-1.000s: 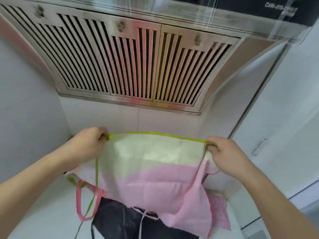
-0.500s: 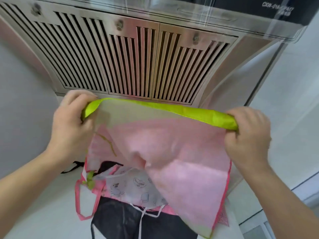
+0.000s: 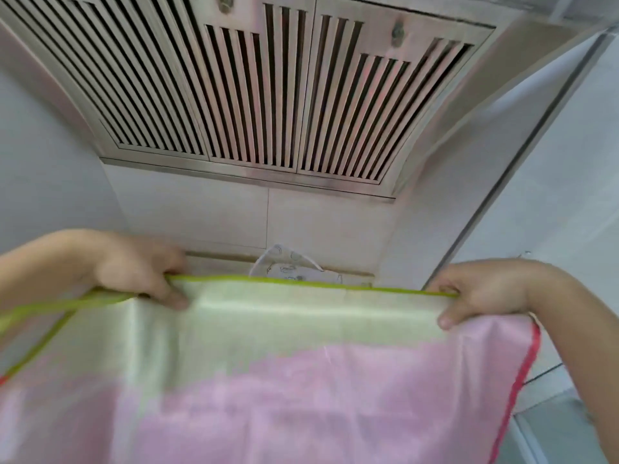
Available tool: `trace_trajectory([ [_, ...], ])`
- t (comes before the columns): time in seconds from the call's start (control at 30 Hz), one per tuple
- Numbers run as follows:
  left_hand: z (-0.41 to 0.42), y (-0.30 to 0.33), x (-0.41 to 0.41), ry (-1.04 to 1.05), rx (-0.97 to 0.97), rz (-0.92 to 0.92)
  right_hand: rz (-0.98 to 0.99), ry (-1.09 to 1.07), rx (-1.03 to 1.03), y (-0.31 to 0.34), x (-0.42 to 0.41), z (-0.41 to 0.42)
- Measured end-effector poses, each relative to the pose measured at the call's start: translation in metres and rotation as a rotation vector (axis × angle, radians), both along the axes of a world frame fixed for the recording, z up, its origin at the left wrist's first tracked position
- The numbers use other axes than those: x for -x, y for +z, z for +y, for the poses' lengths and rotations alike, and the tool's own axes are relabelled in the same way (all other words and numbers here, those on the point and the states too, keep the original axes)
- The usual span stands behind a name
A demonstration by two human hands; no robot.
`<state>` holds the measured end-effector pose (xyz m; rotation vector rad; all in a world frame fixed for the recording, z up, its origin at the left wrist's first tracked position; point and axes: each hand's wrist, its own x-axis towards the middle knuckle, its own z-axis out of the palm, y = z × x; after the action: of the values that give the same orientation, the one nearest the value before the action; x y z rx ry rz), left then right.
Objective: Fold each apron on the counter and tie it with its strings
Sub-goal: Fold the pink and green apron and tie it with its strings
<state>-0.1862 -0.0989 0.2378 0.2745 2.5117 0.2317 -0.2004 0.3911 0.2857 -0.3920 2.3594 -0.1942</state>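
A pink apron [image 3: 301, 396] with a pale green upper band and lime-green edging hangs stretched between my hands and fills the lower frame. My left hand [image 3: 140, 272] pinches its top edge at the left corner. My right hand [image 3: 482, 293] pinches the same edge at the right corner. Lime-green strings [image 3: 50, 316] trail off to the lower left from the left hand. A red trim [image 3: 522, 380] runs down the apron's right side. A corner of a white printed apron [image 3: 288, 266] peeks up behind the top edge. The counter is hidden by the cloth.
A steel range hood [image 3: 268, 88] with slatted vents hangs close overhead. White tiled wall [image 3: 201, 212] is behind the apron. A metal-edged cabinet side [image 3: 502, 182] rises at the right.
The apron's top edge has come down from hood height to lower in front of me and is stretched wider and flatter. The view has moved closer, hiding the aprons on the counter.
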Motion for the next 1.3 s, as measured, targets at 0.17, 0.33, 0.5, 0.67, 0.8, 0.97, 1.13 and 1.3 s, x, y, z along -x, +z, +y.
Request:
trace_trajectory([
  [0.17, 0.029, -0.037, 0.050, 0.267, 0.089, 0.470, 0.420, -0.114, -0.066, -0.062, 0.071, -0.025],
  [0.33, 0.031, -0.085, 0.096, 0.299, 0.203, 0.678, 0.584, -0.205, -0.143, -0.127, 0.127, -0.039],
  [0.5, 0.037, -0.115, 0.131, 0.366, 0.349, 0.518, 0.619, -0.126, -0.309, -0.166, 0.166, -0.054],
  [0.67, 0.045, -0.122, 0.159, 0.532, 0.248, 0.405, 0.592, -0.149, -0.434, -0.187, 0.203, -0.060],
  [0.8, 0.030, -0.161, 0.194, 0.849, -0.210, 0.551, 0.812, -0.244, -0.455, -0.203, 0.225, -0.065],
  [0.97, 0.043, -0.227, 0.148, 0.540, -0.278, 0.495, 0.951, -0.229, -0.092, -0.256, 0.170, -0.093],
  [1.13, 0.061, -0.312, 0.021, 0.318, -0.298, 0.429, 0.607, -0.137, 0.014, -0.338, 0.009, -0.114],
  [1.3, 0.068, -0.377, -0.089, 0.074, -0.348, 0.147, 0.245, -0.096, 0.044, -0.402, -0.122, -0.112],
])
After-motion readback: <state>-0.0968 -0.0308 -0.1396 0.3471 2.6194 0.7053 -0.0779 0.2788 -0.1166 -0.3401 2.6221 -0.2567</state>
